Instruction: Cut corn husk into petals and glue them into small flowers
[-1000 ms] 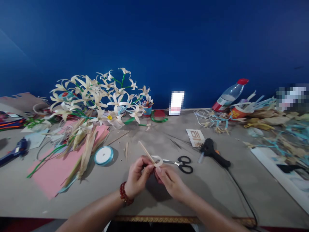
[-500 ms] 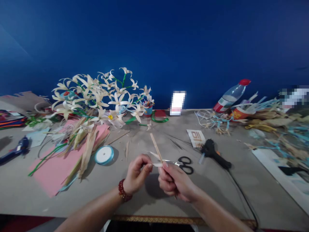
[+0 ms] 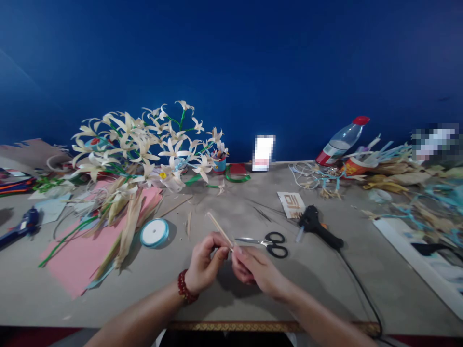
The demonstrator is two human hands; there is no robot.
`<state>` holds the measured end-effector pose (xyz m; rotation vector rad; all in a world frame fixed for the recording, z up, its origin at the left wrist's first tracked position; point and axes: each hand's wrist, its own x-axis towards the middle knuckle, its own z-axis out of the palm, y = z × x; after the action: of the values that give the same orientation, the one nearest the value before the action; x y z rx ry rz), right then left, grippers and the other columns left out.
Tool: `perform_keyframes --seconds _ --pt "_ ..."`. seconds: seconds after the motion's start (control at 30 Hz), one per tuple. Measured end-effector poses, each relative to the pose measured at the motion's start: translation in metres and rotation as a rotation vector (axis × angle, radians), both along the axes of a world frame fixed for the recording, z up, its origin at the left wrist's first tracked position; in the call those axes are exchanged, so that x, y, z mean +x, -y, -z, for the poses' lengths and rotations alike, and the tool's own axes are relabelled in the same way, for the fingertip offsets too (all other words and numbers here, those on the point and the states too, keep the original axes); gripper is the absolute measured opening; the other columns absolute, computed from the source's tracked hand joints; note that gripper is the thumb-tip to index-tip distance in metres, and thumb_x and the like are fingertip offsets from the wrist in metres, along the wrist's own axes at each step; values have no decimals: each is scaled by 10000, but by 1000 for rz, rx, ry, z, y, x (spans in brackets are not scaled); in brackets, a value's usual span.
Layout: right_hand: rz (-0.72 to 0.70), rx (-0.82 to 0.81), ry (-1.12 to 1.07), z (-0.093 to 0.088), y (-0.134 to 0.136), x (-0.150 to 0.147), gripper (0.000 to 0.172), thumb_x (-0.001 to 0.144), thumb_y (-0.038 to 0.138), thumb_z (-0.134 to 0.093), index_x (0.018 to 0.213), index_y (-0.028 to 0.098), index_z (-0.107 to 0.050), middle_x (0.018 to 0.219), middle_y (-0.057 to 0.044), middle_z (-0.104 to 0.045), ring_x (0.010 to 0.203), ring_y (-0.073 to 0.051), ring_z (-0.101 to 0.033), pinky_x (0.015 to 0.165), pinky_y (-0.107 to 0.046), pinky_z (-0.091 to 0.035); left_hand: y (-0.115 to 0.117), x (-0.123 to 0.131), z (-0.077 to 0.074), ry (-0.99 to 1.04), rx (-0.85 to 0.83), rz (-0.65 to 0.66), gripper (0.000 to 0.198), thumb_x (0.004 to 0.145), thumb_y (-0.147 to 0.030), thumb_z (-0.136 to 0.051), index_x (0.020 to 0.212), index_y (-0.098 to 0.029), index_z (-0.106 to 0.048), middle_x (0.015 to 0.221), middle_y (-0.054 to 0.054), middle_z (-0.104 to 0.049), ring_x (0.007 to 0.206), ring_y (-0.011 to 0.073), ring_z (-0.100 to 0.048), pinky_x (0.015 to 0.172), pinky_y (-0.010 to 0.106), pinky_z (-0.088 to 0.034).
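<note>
A thin pale stick point(image 3: 220, 228) leans up and to the left above the tabletop. My right hand point(image 3: 257, 271) is closed around its lower end. Close beside it, my left hand point(image 3: 209, 261), with a dark red bead bracelet point(image 3: 184, 286) at the wrist, pinches thumb against fingers near the stick's base. The whitish strip it held half a second ago is mostly hidden between my fingertips. Just beyond the hands lie scissors point(image 3: 275, 244) with black handles, their blades pointing left.
Left are a ribbon spool point(image 3: 154, 232), pink paper point(image 3: 81, 253), dried husks point(image 3: 127, 233) and white husk-like flowers point(image 3: 142, 147). A black glue gun point(image 3: 320, 226) lies right, its cord reaching the front edge. A tilted bottle point(image 3: 340, 142) stands behind. A blue glue gun point(image 3: 27, 226) lies far left.
The stick has tipped to the left, and my right hand has turned and shifted slightly left with it. The whitish strip between the hands has nearly gone from sight.
</note>
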<state>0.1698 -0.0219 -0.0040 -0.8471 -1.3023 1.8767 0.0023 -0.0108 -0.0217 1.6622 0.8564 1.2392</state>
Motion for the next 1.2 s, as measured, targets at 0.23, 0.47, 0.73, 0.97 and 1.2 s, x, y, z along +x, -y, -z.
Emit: perform_keyframes --seconds 0.23,0.47,0.73,0.97,1.2 --pt "-159 -310 -329 -23 -7 17 494 900 573 -484 593 207 -356 425 120 -243 369 -46 -115 348 -154 -100 -12 -6 4 69 -95 -17 110 925 -235 -504 836 -175 -526 713 -16 -505 549 76 -444 517 196 -378" --pt "-281 -364 -542 -14 -2 44 573 845 614 -531 495 217 -310 329 114 -275 271 -26 -145 297 -143 -173 -17 -8 7 123 -223 -50 166 908 -301 -543 819 -162 -542 685 -16 -511 537 72 -446 503 190 -368" --pt "734 -275 -539 -24 -36 51 451 795 509 -655 599 210 -379 436 119 -309 363 -42 -148 327 -136 -144 -16 0 0 331 -329 -98 203 893 -328 -575 780 -167 -527 604 -33 -513 511 66 -444 481 170 -358" --pt "311 -307 -66 -1 -8 -3 403 709 476 -751 733 198 -461 553 101 -381 427 -29 -222 367 -137 -112 -8 -1 -4 300 -185 -80 156 910 -281 -547 809 -164 -564 677 -15 -555 521 67 -486 495 182 -395" --pt "464 -236 -228 -2 -10 -1 413 757 567 -666 765 214 -450 518 114 -323 416 -45 -158 364 -153 -126 -3 -4 4 220 26 -23 87 918 -180 -508 908 -178 -595 705 11 -547 614 112 -514 539 217 -418"
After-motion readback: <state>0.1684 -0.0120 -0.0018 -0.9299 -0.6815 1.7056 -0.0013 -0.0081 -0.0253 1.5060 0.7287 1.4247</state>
